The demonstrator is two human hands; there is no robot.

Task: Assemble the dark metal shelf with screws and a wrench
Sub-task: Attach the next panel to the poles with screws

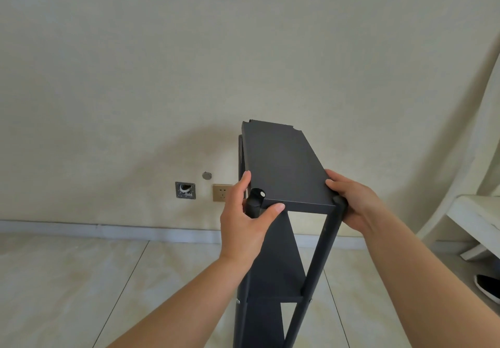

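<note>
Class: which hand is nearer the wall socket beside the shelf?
Left. The left hand is right next to the socket; the right hand grips the shelf's far corner.

head view: worn at head height, facing forward and down
nearness: close above the shelf point(284, 163)
backdrop: wall point(108, 90), floor point(67, 280)

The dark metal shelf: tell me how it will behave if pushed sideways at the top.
The dark metal shelf looks tall and narrow, so it would probably tip rather than slide. Its thin posts and panels suggest it is stiff but fairly light. The left hand and right hand gripping the near corners likely steady it.
</note>
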